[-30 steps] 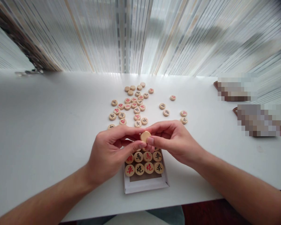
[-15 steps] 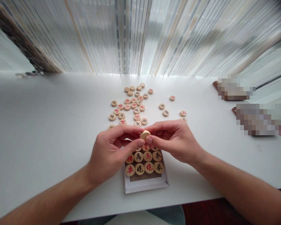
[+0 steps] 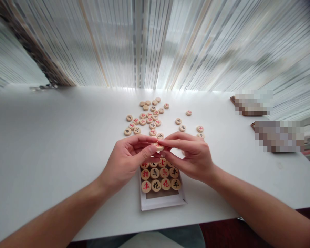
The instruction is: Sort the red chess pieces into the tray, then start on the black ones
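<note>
Between my two hands is a round wooden xiangqi piece [image 3: 159, 147], its red-marked face now turned partly up. My left hand [image 3: 131, 155] pinches it from the left with thumb and fingers. From the right, the fingertips of my right hand [image 3: 187, 151] close on the same piece. Just below them lies a shallow white box [image 3: 162, 204] holding rows of xiangqi pieces, red and black characters facing up. My hands hide the box's far part. Beyond my hands, loose xiangqi pieces [image 3: 149, 120] are scattered, most face up and several showing blank sides.
The white table [image 3: 67, 137] reaches back to a striped curtain [image 3: 119, 44]. At the right stand two brown-edged objects, blurred out [image 3: 253, 105] [image 3: 279, 137]. A few loose pieces lie apart on the right, such as a red-marked piece [image 3: 188, 112].
The held piece has turned over: its blank side showed before, its red character shows now. Both hands stay together above the box. The view has shifted slightly.
</note>
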